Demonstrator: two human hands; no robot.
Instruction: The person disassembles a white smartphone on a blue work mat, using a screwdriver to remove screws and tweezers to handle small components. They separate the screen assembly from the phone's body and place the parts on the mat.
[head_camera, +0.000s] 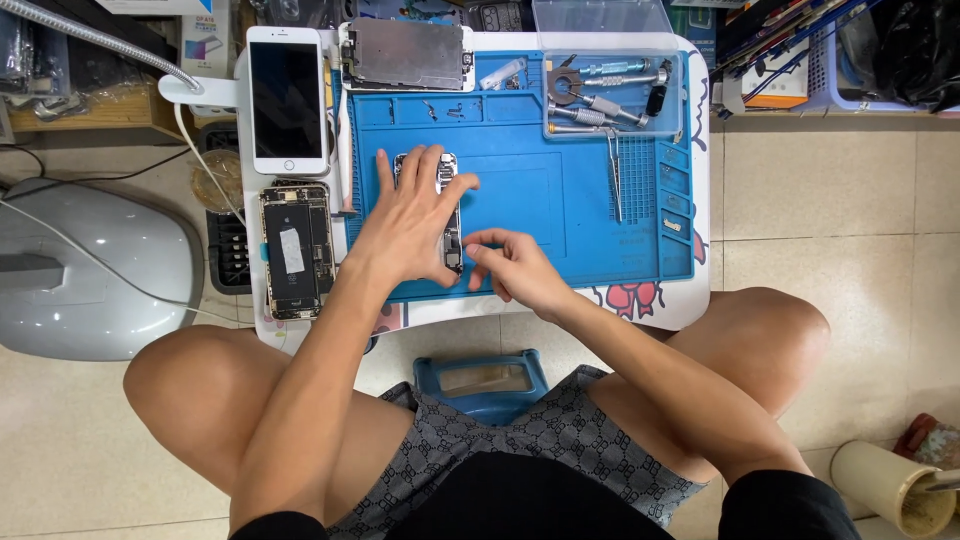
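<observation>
Blue silicone work mat (590, 215) covers most of the small white counter (700, 280), and I take every place from it. On the mat's left half lies an opened metal phone housing (447, 215), long axis running away from me. My left hand (410, 222) is spread flat over it, fingers splayed apart, pressing it to the mat rather than closing round it. My right hand (515, 265) sits just right of the housing's near end, thumb and forefinger pinched together at its lower edge; whether they hold some small part I cannot tell, it is too tiny to see.

Off the mat's left edge, a white smartphone with a dark screen (288, 98) lies face up, and nearer me beside it a second opened phone showing its black battery and circuit boards (296, 250). At the mat's far edge rests a detached silver screen plate (405, 52). On the mat's far right corner stands a clear plastic tray of screwdrivers and metal tools (612, 95), and steel tweezers (614, 172) lie just below it.
</observation>
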